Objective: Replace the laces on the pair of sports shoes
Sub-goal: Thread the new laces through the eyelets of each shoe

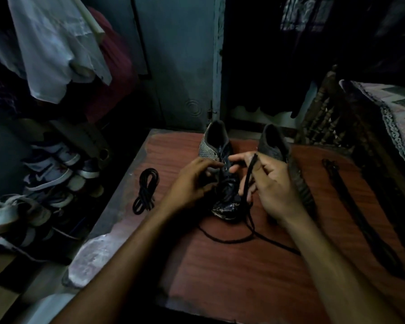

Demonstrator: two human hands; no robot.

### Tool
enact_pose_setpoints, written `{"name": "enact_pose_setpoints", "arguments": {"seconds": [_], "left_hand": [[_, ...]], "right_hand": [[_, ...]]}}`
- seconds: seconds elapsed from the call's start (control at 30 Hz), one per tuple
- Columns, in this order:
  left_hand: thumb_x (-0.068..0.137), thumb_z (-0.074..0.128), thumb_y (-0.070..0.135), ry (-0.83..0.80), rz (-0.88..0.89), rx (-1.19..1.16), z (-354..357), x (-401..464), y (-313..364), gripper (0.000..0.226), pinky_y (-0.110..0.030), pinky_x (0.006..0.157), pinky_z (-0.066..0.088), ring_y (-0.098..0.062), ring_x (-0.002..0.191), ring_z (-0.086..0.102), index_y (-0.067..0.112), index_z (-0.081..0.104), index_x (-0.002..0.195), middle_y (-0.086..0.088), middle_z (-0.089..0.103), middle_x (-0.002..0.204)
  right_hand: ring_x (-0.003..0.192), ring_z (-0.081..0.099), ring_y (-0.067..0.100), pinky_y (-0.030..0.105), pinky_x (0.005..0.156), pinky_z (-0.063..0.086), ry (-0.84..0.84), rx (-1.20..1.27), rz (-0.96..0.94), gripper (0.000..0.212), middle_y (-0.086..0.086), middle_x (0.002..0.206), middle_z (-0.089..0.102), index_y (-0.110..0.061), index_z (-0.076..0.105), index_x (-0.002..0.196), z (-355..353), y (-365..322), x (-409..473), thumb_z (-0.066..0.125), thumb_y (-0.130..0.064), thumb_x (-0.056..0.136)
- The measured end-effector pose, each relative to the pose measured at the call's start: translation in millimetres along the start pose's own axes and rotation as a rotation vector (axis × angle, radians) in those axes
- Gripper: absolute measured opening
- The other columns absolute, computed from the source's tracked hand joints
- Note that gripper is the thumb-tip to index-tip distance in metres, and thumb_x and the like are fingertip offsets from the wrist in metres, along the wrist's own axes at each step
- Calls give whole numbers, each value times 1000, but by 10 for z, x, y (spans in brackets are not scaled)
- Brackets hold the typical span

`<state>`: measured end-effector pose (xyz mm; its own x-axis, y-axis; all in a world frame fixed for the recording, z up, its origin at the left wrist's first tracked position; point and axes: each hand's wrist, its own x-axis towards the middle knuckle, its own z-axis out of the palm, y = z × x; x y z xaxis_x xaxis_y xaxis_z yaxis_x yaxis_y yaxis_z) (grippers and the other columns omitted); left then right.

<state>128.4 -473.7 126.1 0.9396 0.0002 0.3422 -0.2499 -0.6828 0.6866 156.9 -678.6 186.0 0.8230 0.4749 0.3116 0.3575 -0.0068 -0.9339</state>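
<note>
Threading goes best with the striped dark sports shoe (222, 174) steadied on the reddish wooden table (232, 272) beneath both hands. Right hand (270, 188) pinches the black flat lace (248, 181), fingers curled; left hand (193, 181) touches the eyelets, its grip unclear.

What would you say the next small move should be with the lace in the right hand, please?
Probably feed the lace tip into the next open eyelet of the left shoe. The right hand pinches the lace raised beside that shoe, and the left hand rests at its eyelets.
</note>
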Motion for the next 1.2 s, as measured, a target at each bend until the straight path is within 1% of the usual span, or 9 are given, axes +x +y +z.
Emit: {"name": "enact_pose_setpoints", "arguments": {"seconds": [0.13,0.23,0.43,0.53,0.63,0.73,0.83,0.97,1.2], "left_hand": [[81,66,45,-17,-43,100,107,212,53,48,-40,86,53,-17,99,59,16,64,120,3,60,110],[76,42,70,9,-220,176,125,340,188,53,-40,76,50,-23,94,62,31,50,111,8,60,109],[76,57,54,6,-255,195,223,456,66,54,-38,75,48,-29,101,62,26,46,122,1,57,118],[76,62,50,-120,-124,22,118,453,-176,56,-36,86,50,-20,99,56,21,61,124,0,50,109],[82,70,18,-252,-96,4,-16,471,-349,58,-19,100,39,-11,107,50,13,59,139,3,45,114],[85,70,-1,-218,-61,64,-4,520,-418,57,-10,97,34,-6,106,46,12,59,140,5,43,112],[85,79,8,-110,-26,54,80,539,-454,50,-14,94,41,-8,102,52,18,66,132,4,52,110],[85,81,22,-42,-26,92,132,552,-396,29,-35,87,50,-15,95,60,20,73,113,2,61,105],[85,81,24,-67,-105,79,204,542,-385,13,-29,77,47,-8,84,56,32,72,88,14,56,90]], "right_hand": [[56,68,23,33,48,53,-115,68,-1,29,10,91,74,-14,71,107,87,-87,53,44,-27,104],[57,68,23,31,49,55,-62,247,-13,19,16,96,74,-7,70,105,161,-72,166,59,-19,95],[63,68,12,23,55,56,122,315,82,30,2,83,76,-10,69,101,322,295,339,70,14,83],[55,62,11,22,51,52,266,207,133,19,1,72,74,-12,71,97,430,612,331,67,5,91],[57,61,12,26,50,53,374,167,111,14,3,80,75,-12,71,102,442,768,274,61,-3,97],[61,63,17,32,51,55,484,89,-14,14,6,86,73,-17,72,106,318,766,272,60,-13,100],[64,67,23,33,51,55,544,23,-134,18,19,87,66,-20,71,107,212,742,319,53,-22,104],[63,69,26,33,53,54,541,63,-202,23,11,77,68,-19,65,103,242,653,326,43,-17,107],[70,73,24,32,61,58,464,87,-116,17,6,88,73,-21,65,102,275,727,359,50,-12,104]]}}
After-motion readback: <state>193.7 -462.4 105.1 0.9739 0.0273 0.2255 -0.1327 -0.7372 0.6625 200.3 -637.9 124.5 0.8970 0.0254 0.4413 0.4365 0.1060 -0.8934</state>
